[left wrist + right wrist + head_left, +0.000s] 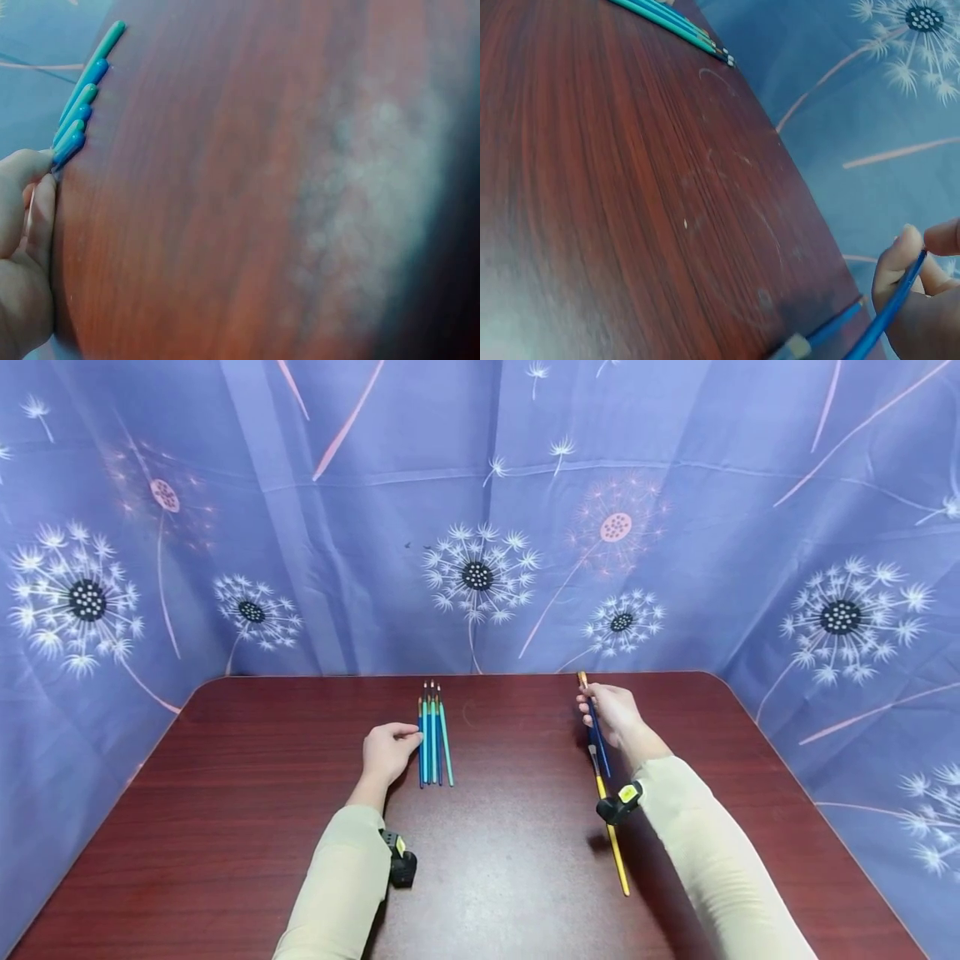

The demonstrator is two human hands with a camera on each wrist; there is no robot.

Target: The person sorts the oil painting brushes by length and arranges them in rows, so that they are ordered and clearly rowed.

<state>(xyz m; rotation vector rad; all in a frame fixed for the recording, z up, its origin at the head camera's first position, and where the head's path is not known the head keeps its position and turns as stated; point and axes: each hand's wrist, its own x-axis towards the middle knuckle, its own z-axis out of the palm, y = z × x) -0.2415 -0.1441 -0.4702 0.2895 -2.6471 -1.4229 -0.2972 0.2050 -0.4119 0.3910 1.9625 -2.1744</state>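
A row of slim paintbrushes [432, 743] with blue and turquoise handles lies side by side on the table, bristles toward the far edge. Beside it is my left hand [388, 750], its thumb and forefinger pinching at the outermost dark blue brush; the left wrist view shows the fingertips close together there. My right hand [617, 714] holds a blue paintbrush [889, 315] near its bristle end, the handle slanting back toward me. Under that hand lies another blue handle [836, 322], partly hidden. A yellow paintbrush [617, 852] lies nearer me, partly covered by the wrist camera.
The dark red wooden table [495, 827] has its far edge just beyond the brush tips. A blue curtain [360, 543] with dandelion prints hangs behind and at both sides. Wrist cameras sit on the left sleeve [337, 877] and the right sleeve [712, 843].
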